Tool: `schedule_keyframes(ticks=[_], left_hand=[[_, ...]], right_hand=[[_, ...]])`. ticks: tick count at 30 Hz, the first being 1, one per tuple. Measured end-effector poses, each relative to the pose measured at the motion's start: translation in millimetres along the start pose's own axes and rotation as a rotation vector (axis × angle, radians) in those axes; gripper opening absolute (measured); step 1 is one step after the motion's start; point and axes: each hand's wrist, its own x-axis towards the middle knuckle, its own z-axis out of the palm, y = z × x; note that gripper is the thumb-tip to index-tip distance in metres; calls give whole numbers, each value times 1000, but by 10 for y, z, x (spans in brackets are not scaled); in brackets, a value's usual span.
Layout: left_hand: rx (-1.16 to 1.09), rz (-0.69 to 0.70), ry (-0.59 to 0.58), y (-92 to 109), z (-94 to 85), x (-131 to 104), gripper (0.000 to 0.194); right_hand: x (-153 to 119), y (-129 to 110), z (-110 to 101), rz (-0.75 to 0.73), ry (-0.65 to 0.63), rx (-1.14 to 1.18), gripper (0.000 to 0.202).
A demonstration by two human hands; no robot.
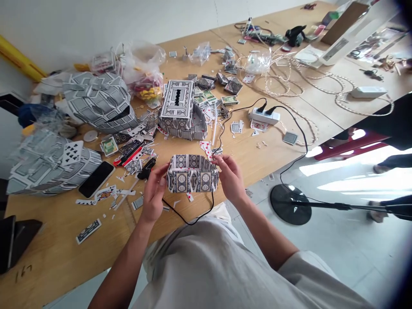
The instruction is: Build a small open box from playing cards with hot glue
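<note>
Between my hands, near the table's front edge, is a small open-topped box made of playing cards [192, 181], its walls patterned grey, black and white. My left hand [155, 193] grips its left end, thumb on the near side. At the right end, my right hand [228, 174] has thumb and fingertips pinched on the upper corner of the wall. Beyond it stands a larger playing-card box [176, 103] with a dark slot in its top. A black glue gun [147, 168] lies just behind my left hand, partly hidden.
Two woven playing-card bags [98, 101] stand at left, near a phone [96, 179]. Card scraps, card packs and plastic bags cover much of the table. A power strip [264, 116] with black cables sits to the right. A round black stand base [290, 204] is on the floor.
</note>
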Motion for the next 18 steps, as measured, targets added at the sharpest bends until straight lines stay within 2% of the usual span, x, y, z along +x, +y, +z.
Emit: schedule_keyframes(ticks=[4, 8, 11, 15, 18], left_hand=[[-34, -56, -16, -13, -32, -109, 51], [73, -124, -44, -81, -12, -267, 53], [155, -116, -55, -162, 13, -348, 52], [273, -94, -37, -234, 12, -325, 45], [401, -28, -24, -241, 13, -199, 47]], right_hand=[[-34, 105, -56, 38, -59, -50, 50], [-96, 279, -122, 34, -132, -163, 50], [-130, 410, -149, -1, -140, -217, 46], [-116, 473, -134, -108, -138, -355, 41], [-25, 460, -84, -197, -153, -512, 50]])
